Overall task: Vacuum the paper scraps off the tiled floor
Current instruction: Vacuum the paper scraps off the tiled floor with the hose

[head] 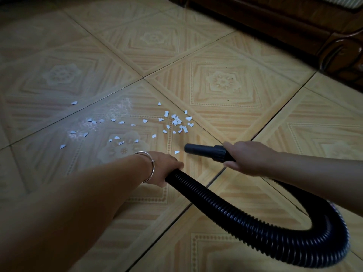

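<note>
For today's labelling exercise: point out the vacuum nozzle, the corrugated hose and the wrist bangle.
vacuum nozzle [198, 149]: head view, smooth tube near its mouth.
corrugated hose [255, 222]: head view, ribbed middle stretch.
wrist bangle [153, 169]: head view, the band's right side.

Right hand grips nozzle; left hand grips ribbed hose; paper scraps scattered on tiled floor.

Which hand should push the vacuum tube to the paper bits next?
The right hand. It grips the nozzle, whose open end points toward the paper scraps. The left hand only holds the ribbed hose farther back.
</note>
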Demonstrator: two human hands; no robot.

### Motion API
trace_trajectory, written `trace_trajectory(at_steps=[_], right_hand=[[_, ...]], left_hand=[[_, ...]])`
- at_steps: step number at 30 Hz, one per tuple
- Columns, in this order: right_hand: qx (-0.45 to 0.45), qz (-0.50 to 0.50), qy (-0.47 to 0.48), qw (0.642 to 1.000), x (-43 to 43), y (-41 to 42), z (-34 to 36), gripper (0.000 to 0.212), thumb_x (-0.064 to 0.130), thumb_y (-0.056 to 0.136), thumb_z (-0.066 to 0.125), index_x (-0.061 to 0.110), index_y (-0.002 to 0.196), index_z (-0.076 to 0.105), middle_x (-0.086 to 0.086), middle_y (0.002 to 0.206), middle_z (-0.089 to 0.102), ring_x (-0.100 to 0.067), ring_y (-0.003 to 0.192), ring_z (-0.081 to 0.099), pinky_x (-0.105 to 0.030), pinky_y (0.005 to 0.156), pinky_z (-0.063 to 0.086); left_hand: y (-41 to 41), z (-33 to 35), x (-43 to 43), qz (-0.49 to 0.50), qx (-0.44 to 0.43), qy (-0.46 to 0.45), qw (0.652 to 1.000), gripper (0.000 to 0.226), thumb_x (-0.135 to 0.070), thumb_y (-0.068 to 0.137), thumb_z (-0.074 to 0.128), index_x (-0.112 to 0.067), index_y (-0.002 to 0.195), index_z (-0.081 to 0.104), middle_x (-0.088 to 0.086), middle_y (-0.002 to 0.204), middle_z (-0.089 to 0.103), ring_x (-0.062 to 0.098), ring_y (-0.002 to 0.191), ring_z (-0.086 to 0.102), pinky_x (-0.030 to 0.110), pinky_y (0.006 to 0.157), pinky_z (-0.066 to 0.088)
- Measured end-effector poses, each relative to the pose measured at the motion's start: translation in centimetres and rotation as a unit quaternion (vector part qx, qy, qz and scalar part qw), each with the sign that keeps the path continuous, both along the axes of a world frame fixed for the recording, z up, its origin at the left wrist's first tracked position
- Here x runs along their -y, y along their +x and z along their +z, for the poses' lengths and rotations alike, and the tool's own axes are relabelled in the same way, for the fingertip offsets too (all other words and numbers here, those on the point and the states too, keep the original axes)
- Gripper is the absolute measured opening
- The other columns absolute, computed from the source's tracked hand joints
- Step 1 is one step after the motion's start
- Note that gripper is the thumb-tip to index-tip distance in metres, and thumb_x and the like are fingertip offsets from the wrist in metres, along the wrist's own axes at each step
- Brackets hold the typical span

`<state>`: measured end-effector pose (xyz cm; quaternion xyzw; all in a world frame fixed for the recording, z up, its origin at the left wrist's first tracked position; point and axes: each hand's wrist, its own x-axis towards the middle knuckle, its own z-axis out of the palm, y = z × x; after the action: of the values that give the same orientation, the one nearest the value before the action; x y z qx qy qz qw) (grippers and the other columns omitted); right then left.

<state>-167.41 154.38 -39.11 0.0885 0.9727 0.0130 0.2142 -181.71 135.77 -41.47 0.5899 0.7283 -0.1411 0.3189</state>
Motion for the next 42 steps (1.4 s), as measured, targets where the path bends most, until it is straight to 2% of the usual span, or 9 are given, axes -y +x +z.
trace_trajectory(at_steps=[8, 13, 20, 22, 25, 30, 33, 38, 42], right_hand=[[0.011, 0.016, 0.018, 1.0, 0.2, -0.6, 0.1, 0.039, 0.042, 0.097, 0.047, 0.014, 0.123, 0.041, 0.002, 0.087, 0.044, -0.016, 0.076, 0.048, -0.027, 0.066, 0.041], [0.018, 0.038, 0.01, 0.999, 1.1, -0.5, 0.4, 0.04, 0.042, 0.097, 0.047, 0.014, 0.125, 0.041, -0.002, 0.094, 0.052, -0.018, 0.08, 0.051, -0.029, 0.071, 0.045], [0.027, 0.006, 0.02, 0.999, 0.4, -0.1, 1.4, 0.039, 0.04, 0.097, 0.048, 0.015, 0.126, 0.042, 0.002, 0.088, 0.047, -0.015, 0.08, 0.052, -0.026, 0.07, 0.045], [0.037, 0.028, 0.0, 0.999, 1.8, 0.6, 1.2, 0.039, 0.041, 0.096, 0.048, 0.016, 0.125, 0.042, -0.001, 0.095, 0.053, -0.017, 0.085, 0.056, -0.028, 0.075, 0.048], [0.032, 0.075, -0.031, 0.996, 3.7, 0.1, 0.3, 0.038, 0.042, 0.096, 0.047, 0.016, 0.123, 0.042, -0.001, 0.094, 0.052, -0.02, 0.087, 0.056, -0.031, 0.075, 0.047], [0.037, 0.055, -0.003, 0.998, 2.1, 0.0, 0.7, 0.04, 0.043, 0.096, 0.048, 0.016, 0.125, 0.043, 0.003, 0.088, 0.047, -0.017, 0.083, 0.055, -0.032, 0.076, 0.051], [0.038, 0.043, -0.024, 0.998, 3.1, -0.1, 0.4, 0.039, 0.042, 0.097, 0.047, 0.016, 0.125, 0.042, 0.001, 0.089, 0.047, -0.017, 0.081, 0.052, -0.028, 0.069, 0.044], [-0.011, -0.084, 0.006, 0.996, 0.9, -3.4, 0.1, 0.037, 0.04, 0.096, 0.049, 0.012, 0.121, 0.046, -0.001, 0.093, 0.048, -0.017, 0.08, 0.048, -0.028, 0.067, 0.039], [-0.024, -0.098, 0.009, 0.995, 0.2, -5.0, -0.9, 0.038, 0.04, 0.096, 0.05, 0.011, 0.121, 0.046, -0.002, 0.096, 0.05, -0.018, 0.082, 0.048, -0.029, 0.068, 0.039]], left_hand=[[0.2, 1.0, 0.2, 0.008, 0.002, -0.003, 1.0, 0.021, -0.013, 0.082, 0.056, -0.018, 0.099, 0.046, 0.002, 0.101, 0.055, 0.02, 0.093, 0.057, 0.031, 0.078, 0.045], [0.6, 0.8, 0.8, -0.001, 0.004, 0.007, 1.0, 0.018, -0.015, 0.082, 0.056, -0.021, 0.094, 0.044, -0.002, 0.097, 0.054, 0.019, 0.089, 0.056, 0.033, 0.079, 0.046], [0.4, 1.1, 2.1, -0.003, 0.011, 0.029, 1.0, 0.021, -0.017, 0.082, 0.057, -0.023, 0.097, 0.044, -0.008, 0.091, 0.047, 0.013, 0.083, 0.048, 0.027, 0.073, 0.04], [0.5, 1.1, 2.2, -0.017, 0.003, 0.016, 1.0, 0.025, -0.018, 0.084, 0.057, -0.022, 0.105, 0.046, -0.008, 0.094, 0.047, 0.012, 0.084, 0.047, 0.026, 0.074, 0.04], [0.7, 0.9, 2.3, -0.026, -0.003, 0.003, 1.0, 0.022, -0.017, 0.083, 0.057, -0.023, 0.102, 0.046, -0.004, 0.103, 0.054, 0.014, 0.087, 0.052, 0.029, 0.078, 0.045], [0.1, 1.3, 2.8, -0.013, 0.004, 0.011, 1.0, 0.023, -0.016, 0.082, 0.057, -0.017, 0.103, 0.048, -0.002, 0.103, 0.055, 0.015, 0.087, 0.051, 0.026, 0.075, 0.041], [-0.2, 1.2, 2.7, -0.013, -0.005, 0.003, 1.0, 0.028, -0.016, 0.082, 0.058, -0.016, 0.108, 0.049, -0.001, 0.105, 0.055, 0.018, 0.095, 0.055, 0.031, 0.08, 0.045], [-1.5, 1.2, 2.5, 0.015, -0.037, 0.015, 0.999, 0.023, -0.013, 0.082, 0.055, -0.018, 0.102, 0.046, -0.001, 0.106, 0.054, 0.019, 0.096, 0.055, 0.029, 0.076, 0.042], [-2.7, 0.9, 2.4, 0.023, -0.075, 0.011, 0.997, 0.025, -0.013, 0.085, 0.053, -0.019, 0.108, 0.046, -0.001, 0.109, 0.052, 0.019, 0.099, 0.056, 0.024, 0.072, 0.036]])
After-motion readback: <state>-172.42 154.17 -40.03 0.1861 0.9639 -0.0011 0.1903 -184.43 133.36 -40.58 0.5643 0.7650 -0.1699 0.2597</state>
